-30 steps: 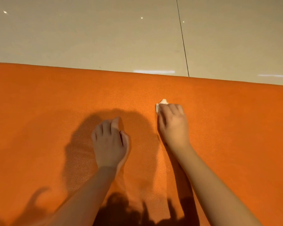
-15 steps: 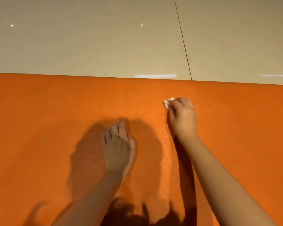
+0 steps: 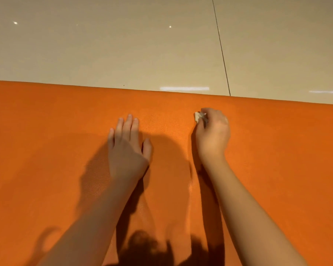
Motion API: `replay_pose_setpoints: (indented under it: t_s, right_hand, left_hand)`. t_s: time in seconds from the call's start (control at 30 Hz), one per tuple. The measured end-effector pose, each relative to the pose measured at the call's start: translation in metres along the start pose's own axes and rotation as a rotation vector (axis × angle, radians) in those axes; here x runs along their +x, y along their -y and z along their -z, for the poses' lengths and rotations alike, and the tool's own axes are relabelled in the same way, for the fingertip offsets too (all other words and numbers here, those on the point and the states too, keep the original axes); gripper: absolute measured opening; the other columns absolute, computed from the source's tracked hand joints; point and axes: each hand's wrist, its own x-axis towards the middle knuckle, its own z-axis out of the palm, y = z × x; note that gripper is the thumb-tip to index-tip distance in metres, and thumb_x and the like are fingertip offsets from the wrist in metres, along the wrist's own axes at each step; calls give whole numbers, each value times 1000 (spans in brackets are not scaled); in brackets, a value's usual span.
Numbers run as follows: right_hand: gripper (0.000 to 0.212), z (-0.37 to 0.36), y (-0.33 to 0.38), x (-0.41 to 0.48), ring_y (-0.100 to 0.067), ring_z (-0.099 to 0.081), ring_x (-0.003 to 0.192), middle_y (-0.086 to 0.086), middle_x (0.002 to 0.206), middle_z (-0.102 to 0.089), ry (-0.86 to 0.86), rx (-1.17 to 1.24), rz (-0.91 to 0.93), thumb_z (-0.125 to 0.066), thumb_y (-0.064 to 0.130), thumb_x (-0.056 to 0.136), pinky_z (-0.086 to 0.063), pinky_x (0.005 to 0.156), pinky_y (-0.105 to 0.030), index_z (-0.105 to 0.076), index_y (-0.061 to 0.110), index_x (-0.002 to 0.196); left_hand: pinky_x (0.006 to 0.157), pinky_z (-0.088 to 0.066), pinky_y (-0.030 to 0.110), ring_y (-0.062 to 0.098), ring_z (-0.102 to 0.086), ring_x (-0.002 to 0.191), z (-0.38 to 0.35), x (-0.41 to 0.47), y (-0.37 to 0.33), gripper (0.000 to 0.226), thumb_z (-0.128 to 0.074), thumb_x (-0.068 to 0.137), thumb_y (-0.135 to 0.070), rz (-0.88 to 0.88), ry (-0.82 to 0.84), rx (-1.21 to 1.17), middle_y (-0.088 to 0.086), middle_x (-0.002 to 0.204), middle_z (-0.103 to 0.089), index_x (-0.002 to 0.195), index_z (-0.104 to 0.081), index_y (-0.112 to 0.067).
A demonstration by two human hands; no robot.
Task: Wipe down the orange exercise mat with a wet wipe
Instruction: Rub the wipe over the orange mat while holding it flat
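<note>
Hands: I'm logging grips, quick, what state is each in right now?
Left hand: open, fingers straight, lying flat on the orange mat.
Right hand: closed, fingers curled round the wet wipe, held against the mat.

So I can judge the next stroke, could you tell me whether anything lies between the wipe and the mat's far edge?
Nothing visible does. The right hand grips the wet wipe on the orange mat; the strip to the far edge is bare. The left hand rests flat aside.
</note>
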Motion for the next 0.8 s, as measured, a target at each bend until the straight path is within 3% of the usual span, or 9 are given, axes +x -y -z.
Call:
replay_pose_setpoints:
  t_s: [0.13,0.3,0.33,0.43,0.5,0.6,0.67,0.8]
  right_hand:
    - [22,-8,9,-11,-34,-58,82,-13,90,-67,177,35,235,-59,5,82,-34,70,-33,-67,7,101]
    - [25,-15,3,29,-36,-59,91,-13,98,-66,2,72,-76,-59,2,83,-41,77,-36,-66,4,107]
    - [25,-20,13,28,-36,-59,90,-14,97,-65,12,71,-49,-57,1,82,-41,75,-37,-66,5,105]
    - [27,-33,33,14,-34,-57,85,-13,94,-65,203,53,256,-55,2,78,-37,72,-36,-68,7,102]
    - [25,-34,31,21,-33,-57,84,-12,93,-65,239,47,316,-57,3,79,-37,71,-35,-68,8,101]
    - [27,-39,24,46,-35,-59,89,-13,96,-66,96,41,125,-58,-1,81,-40,72,-36,-67,6,105]
    - [33,-48,38,51,-34,-59,93,-13,100,-67,91,58,48,-55,-4,80,-41,76,-36,-66,4,110]
    - [36,-60,68,38,-33,-58,94,-9,101,-68,379,68,344,-55,0,77,-40,77,-35,-68,12,109]
  left_hand:
    - [118,-15,44,26,-25,146,2,1,-1,63,-34,90,-40,22,12,20,8,155,-37,144,-44,-8]
    - [119,-15,45,27,-25,146,3,2,1,63,-33,91,-39,8,6,15,9,154,-37,144,-44,-7]
    - [119,-15,45,27,-26,146,3,2,1,63,-33,91,-38,4,2,15,10,154,-38,144,-44,-7]
    - [119,-15,45,27,-26,146,4,1,1,62,-34,92,-38,4,-3,10,11,154,-38,144,-44,-6]
    - [120,-12,44,26,-24,147,4,1,1,62,-34,93,-39,7,0,-1,10,154,-38,145,-43,-7]
    - [121,-11,44,25,-22,147,3,2,2,61,-34,94,-38,4,-3,-8,9,154,-37,146,-42,-8]
    - [121,-11,44,25,-23,147,3,1,2,61,-35,94,-38,3,-7,-11,9,154,-37,146,-42,-8]
    - [121,-12,44,25,-23,147,3,1,2,61,-34,93,-39,10,-6,-9,9,154,-38,146,-43,-8]
